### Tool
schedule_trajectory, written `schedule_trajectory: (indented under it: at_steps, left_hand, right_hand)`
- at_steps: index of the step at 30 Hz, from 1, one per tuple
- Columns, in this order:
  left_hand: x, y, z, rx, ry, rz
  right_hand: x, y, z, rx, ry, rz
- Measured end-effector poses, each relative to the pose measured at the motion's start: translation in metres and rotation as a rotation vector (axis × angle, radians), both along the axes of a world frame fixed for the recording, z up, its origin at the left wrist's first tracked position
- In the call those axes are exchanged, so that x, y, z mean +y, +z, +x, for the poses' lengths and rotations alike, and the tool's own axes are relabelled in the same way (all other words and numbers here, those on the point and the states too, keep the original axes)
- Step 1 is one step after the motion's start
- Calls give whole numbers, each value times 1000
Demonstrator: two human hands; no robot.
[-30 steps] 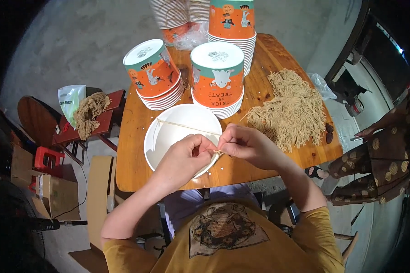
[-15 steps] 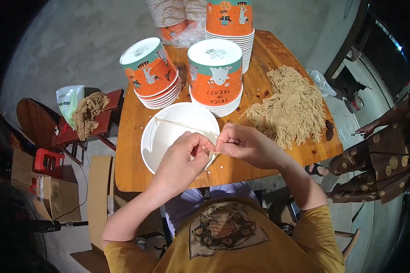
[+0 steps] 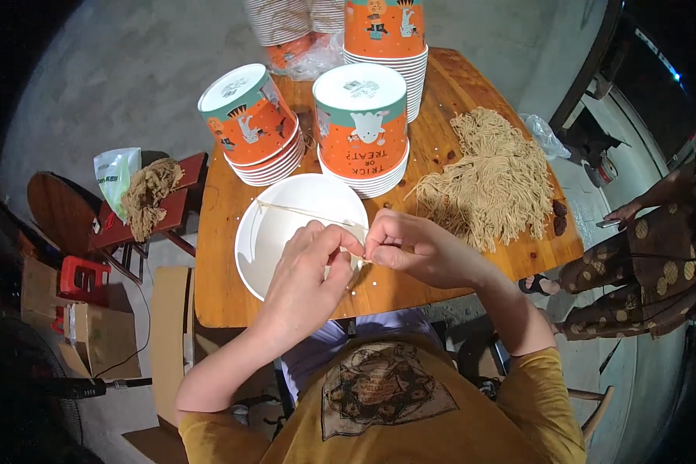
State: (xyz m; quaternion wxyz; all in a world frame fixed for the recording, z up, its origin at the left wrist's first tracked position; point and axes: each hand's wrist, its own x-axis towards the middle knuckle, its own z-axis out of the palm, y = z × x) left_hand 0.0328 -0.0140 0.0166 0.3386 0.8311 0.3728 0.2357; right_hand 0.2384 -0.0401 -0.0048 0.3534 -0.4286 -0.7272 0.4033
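A white-lined paper bucket stands mouth up on the wooden table in front of me. Tan cord runs across its mouth from the far left of the rim toward my hands. My left hand reaches over the near right part of the rim, thumb and forefinger pinching the cord. Against those fingertips, my right hand pinches the cord as well, just outside the bucket. Fingers cover most of the cord's end there. A heap of cut tan cords lies to the right of my right hand.
Upside-down stacks of orange and green printed buckets stand beyond the bowl-like opening: a left stack, a middle stack and a taller stack. A red stool holds more cord at left. Another person's hand shows at right.
Both hands stay pinched together at the bucket's rim, with only slight finger movement. The whole view has shifted a little, moving the table things slightly left.
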Motion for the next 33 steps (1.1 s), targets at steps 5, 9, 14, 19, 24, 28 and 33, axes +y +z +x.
schedule_trajectory:
  at_steps: [5,9,14,19,24,28,33]
  left_hand:
    - [-3,-3,1,-56,-1,238]
    - [-4,-7,2,-33,1,360]
    - [-4,-9,0,-34,13,445]
    - [-5,-8,-1,-59,-2,487]
    - [-5,-7,-4,-46,0,505]
    - [-6,-7,-6,-9,33,521]
    - [-5,-9,-9,-11,42,492]
  right_hand:
    - [-1,4,0,70,8,-198]
    - [-3,4,-3,183,-4,-199]
    - [-4,6,-9,102,-7,-76]
    - [-2,4,-10,-100,12,254]
    - [-1,-2,-14,-65,-36,350]
    - [-1,-8,-11,-85,-51,437]
    - [-2,-13,-6,-127,-29,485]
